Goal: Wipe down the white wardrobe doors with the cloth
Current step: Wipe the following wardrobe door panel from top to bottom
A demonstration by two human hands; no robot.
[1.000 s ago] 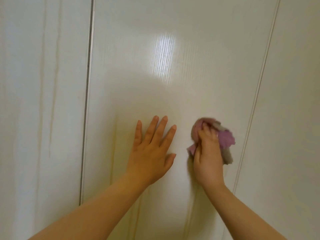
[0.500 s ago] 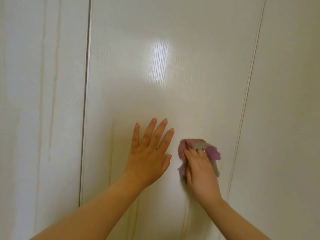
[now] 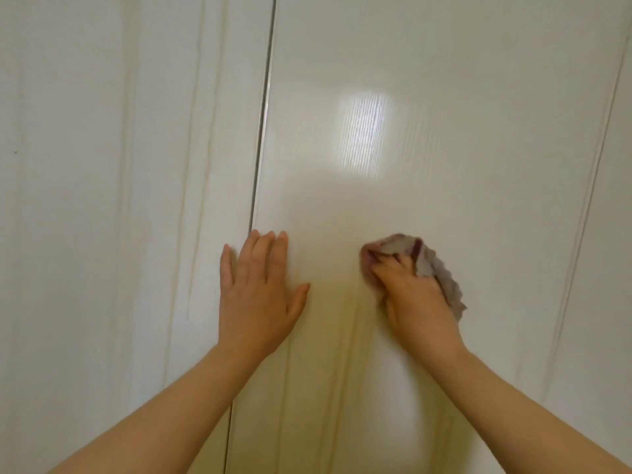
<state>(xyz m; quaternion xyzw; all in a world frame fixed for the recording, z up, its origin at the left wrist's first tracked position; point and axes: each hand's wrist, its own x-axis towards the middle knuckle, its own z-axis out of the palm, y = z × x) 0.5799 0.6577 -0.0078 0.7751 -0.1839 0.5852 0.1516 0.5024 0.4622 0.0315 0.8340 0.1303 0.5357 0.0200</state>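
Note:
A glossy white wardrobe door [image 3: 393, 80] fills the middle of the head view, with a bright reflection high on it. My left hand [image 3: 258, 299] lies flat on this door, fingers straight, right beside the dark seam [image 3: 263, 131] to the neighbouring door on the left [image 3: 102, 165]. My right hand [image 3: 415, 299] grips a bunched pink and grey cloth [image 3: 444, 275] and presses it against the same door, to the right of my left hand. Part of the cloth is hidden under my fingers.
A third white panel [image 3: 608, 268] lies to the right past a thin groove [image 3: 588, 200]. Faint yellowish streaks run down the doors below my hands and on the left door. Nothing else is in view.
My right hand with the cloth dropped lower, then moved right and away from my left hand. My left hand's fingers closed together. The view shifted, so the left seam now sits by my left hand.

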